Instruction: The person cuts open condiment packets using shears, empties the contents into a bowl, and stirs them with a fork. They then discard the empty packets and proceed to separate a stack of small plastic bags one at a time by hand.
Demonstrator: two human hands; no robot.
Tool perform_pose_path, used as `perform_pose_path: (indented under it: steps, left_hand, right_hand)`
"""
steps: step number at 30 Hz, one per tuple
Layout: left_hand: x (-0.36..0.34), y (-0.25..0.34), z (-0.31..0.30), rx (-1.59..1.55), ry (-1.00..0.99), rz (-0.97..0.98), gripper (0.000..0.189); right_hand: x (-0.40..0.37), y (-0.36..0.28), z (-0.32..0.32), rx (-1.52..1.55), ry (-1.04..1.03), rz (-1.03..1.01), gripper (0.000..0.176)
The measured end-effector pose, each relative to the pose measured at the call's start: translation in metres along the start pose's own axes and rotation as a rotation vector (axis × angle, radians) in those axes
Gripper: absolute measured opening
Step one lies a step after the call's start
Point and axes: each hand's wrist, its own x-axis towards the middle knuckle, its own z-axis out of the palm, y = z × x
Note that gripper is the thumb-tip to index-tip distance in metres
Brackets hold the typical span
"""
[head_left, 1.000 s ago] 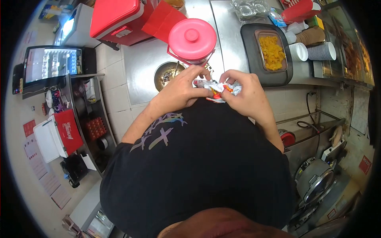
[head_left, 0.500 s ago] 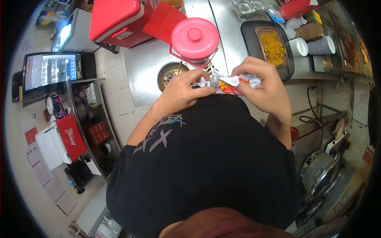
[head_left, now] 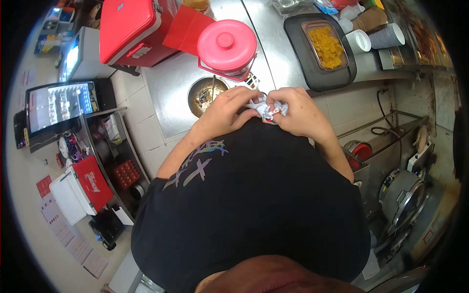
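Observation:
My left hand point(head_left: 228, 113) and my right hand point(head_left: 296, 111) are close together at the counter's front edge, just before my chest. Between them is a crumpled white wrapper point(head_left: 266, 110) with some red and yellow print, and the fingers of both hands are closed on it. What lies inside the wrapper, if anything, is hidden. Just beyond my left hand stands a metal bowl point(head_left: 196, 97) with dark bits in it and a utensil handle leaning out. A pink lidded bucket point(head_left: 227, 46) stands behind the hands on the steel counter point(head_left: 166, 88).
At the back left sits a red cooler box point(head_left: 128, 29). To the right, a black tray point(head_left: 305, 63) holds a container of yellow food point(head_left: 326, 47), beside stacked cups point(head_left: 386, 37). A screen point(head_left: 63, 105) and a shelf with eggs point(head_left: 125, 175) are on the left.
My right hand has moved left and closer to my left hand. The wrapper is now bunched up between them, with less of its red print showing. The view has shifted slightly.

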Motion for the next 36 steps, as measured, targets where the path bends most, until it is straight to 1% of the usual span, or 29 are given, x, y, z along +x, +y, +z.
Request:
perform_pose_path:
  steps: [2, 3, 5, 6, 7, 8, 9, 10, 12, 14, 15, 16, 17, 18, 19, 20, 21, 22, 24, 25, 26, 27, 28, 30, 31, 32, 34, 35, 36]
  left_hand:
    - [0.004, -0.005, 0.000, 0.094, -0.063, 0.147, 0.025]
    - [0.002, -0.006, 0.001, 0.088, -0.082, 0.166, 0.025]
    - [0.005, -0.008, 0.007, 0.209, -0.017, 0.223, 0.020]
    - [0.005, -0.012, 0.010, 0.218, -0.029, 0.196, 0.018]
    - [0.012, -0.011, 0.014, 0.230, 0.002, 0.257, 0.017]
    - [0.016, -0.013, 0.020, 0.197, -0.024, 0.244, 0.015]
    - [0.018, -0.009, 0.026, 0.191, -0.014, 0.235, 0.013]
    - [0.017, -0.013, 0.029, 0.155, -0.028, 0.194, 0.012]
    - [0.018, -0.006, 0.037, 0.091, -0.071, 0.111, 0.011]
    - [0.026, 0.002, 0.041, 0.044, -0.188, 0.122, 0.011]
    - [0.030, -0.001, 0.045, 0.005, -0.218, 0.089, 0.010]
    - [0.032, -0.002, 0.050, -0.032, -0.248, 0.053, 0.010]
    - [0.034, -0.002, 0.051, -0.028, -0.267, 0.085, 0.010]
    - [0.036, -0.003, 0.054, -0.113, -0.296, 0.037, 0.010]
    - [0.039, -0.003, 0.058, -0.198, -0.324, -0.011, 0.010]
    - [0.041, -0.003, 0.063, -0.191, -0.341, 0.017, 0.010]
    - [0.043, -0.004, 0.068, -0.207, -0.309, 0.042, 0.011]
    - [0.045, -0.007, 0.072, -0.224, -0.274, 0.065, 0.012]
    - [0.050, -0.014, 0.077, -0.212, -0.264, 0.083, 0.011]
    - [0.054, -0.011, 0.078, -0.119, -0.278, 0.230, 0.010]
    - [0.057, -0.008, 0.079, -0.028, -0.289, 0.373, 0.009]
    - [0.054, -0.002, 0.083, -0.079, -0.296, 0.306, 0.007]
    - [0.053, -0.001, 0.084, -0.076, -0.294, 0.303, 0.007]
    - [0.052, -0.003, 0.085, -0.122, -0.406, 0.188, 0.006]
    - [0.051, -0.008, 0.086, -0.150, -0.403, 0.133, 0.004]
    - [0.050, -0.010, 0.086, -0.150, -0.388, 0.123, 0.004]
    - [0.047, -0.007, 0.085, -0.292, -0.375, -0.011, 0.002]
    - [0.044, -0.014, 0.088, -0.298, -0.343, 0.018, 0.001]
    - [0.046, -0.025, 0.088, -0.270, -0.329, 0.143, 0.003]
  right_hand:
    - [-0.004, 0.009, 0.016, 0.034, 0.086, 0.013, 0.012]
    - [-0.006, 0.012, 0.025, 0.095, 0.133, 0.063, 0.016]
    - [-0.009, 0.018, 0.032, 0.155, 0.216, 0.172, 0.026]
    - [-0.011, 0.018, 0.033, 0.159, 0.252, 0.237, 0.032]
    - [-0.010, 0.013, 0.033, 0.124, 0.324, 0.332, 0.037]
    - [-0.018, 0.022, 0.041, 0.044, 0.425, 0.267, 0.038]
    - [-0.025, 0.024, 0.039, 0.063, 0.374, 0.267, 0.038]
    - [-0.028, 0.026, 0.041, -0.021, 0.309, 0.276, 0.034]
    - [-0.040, 0.030, 0.029, 0.120, 0.087, 0.351, 0.029]
    - [-0.062, 0.027, -0.003, 0.119, -0.091, 0.247, 0.030]
    - [-0.068, 0.040, -0.005, 0.105, -0.052, 0.252, 0.030]
    - [-0.075, 0.054, 0.000, 0.058, 0.085, 0.018, 0.028]
    - [-0.079, 0.064, 0.008, 0.004, 0.218, -0.216, 0.025]
    - [-0.081, 0.060, 0.011, -0.014, 0.249, -0.212, 0.025]
    - [-0.084, 0.056, 0.014, 0.028, 0.364, -0.068, 0.029]
    - [-0.085, 0.051, 0.018, 0.079, 0.479, 0.071, 0.033]
    - [-0.085, 0.039, 0.017, 0.194, 0.532, 0.162, 0.033]
    - [-0.083, 0.038, 0.023, 0.231, 0.600, 0.159, 0.026]
    - [-0.087, 0.034, 0.028, 0.140, 0.594, 0.271, 0.020]
    - [-0.090, 0.034, 0.030, 0.138, 0.609, 0.266, 0.020]
    - [-0.094, 0.035, 0.033, -0.014, 0.618, 0.243, 0.019]
    - [-0.098, 0.037, 0.036, -0.166, 0.616, 0.220, 0.019]
    - [-0.101, 0.039, 0.039, -0.163, 0.613, 0.217, 0.019]
    - [-0.107, 0.054, 0.040, -0.058, 0.354, 0.197, 0.020]
    - [-0.112, 0.062, 0.035, 0.100, 0.233, 0.111, 0.019]
    - [-0.118, 0.068, 0.029, 0.351, 0.122, 0.089, 0.018]
    - [-0.131, 0.059, 0.021, 0.435, 0.282, 0.138, 0.019]
    - [-0.129, 0.063, 0.024, 0.394, 0.433, 0.170, 0.021]
    - [-0.123, 0.066, 0.030, 0.361, 0.572, 0.195, 0.024]
